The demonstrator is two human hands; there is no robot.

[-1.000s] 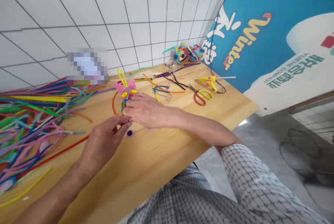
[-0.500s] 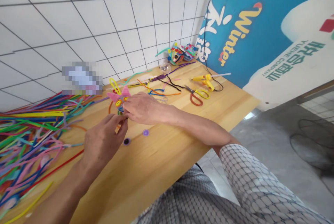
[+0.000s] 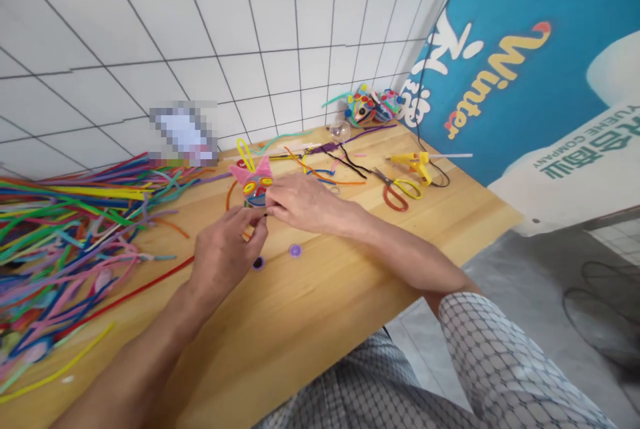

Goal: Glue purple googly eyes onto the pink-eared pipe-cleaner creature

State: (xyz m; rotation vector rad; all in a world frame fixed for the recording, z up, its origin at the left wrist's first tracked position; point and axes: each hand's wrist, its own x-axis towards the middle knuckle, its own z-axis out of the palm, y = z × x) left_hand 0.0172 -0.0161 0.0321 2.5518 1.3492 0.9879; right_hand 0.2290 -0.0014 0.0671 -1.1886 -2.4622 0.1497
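Mostly the viewpoint has moved since half a second ago, so everything sits farther right in the picture; both hands stay together, though the left thumb now partly covers the dark-centred disc (image 3: 258, 263), which lay clear just beside it. Left hand (image 3: 223, 246): thumb and forefinger are nearly closed, pinching a small dark piece (image 3: 265, 215) too tiny to identify. Right hand (image 3: 307, 202): its fingers are bent and bunched against that same spot; I cannot tell what they grip. Just beyond the fingertips is the pink-eared figure (image 3: 254, 176), its lower right side blocked from sight by the right hand. Out in the open on the wooden table (image 3: 310, 309), near the right wrist, lies a purple disc (image 3: 295, 251).

Pipe cleaners (image 3: 90, 216) crowd the table's left side, and a red one (image 3: 135, 289) runs up to the left wrist. Beyond the right forearm lie the scissors (image 3: 389, 183) and a yellow glue gun (image 3: 420, 164). Near the tiled wall (image 3: 270, 36) sit a clear ball (image 3: 341, 131) and colourful decorated figures (image 3: 361, 109).
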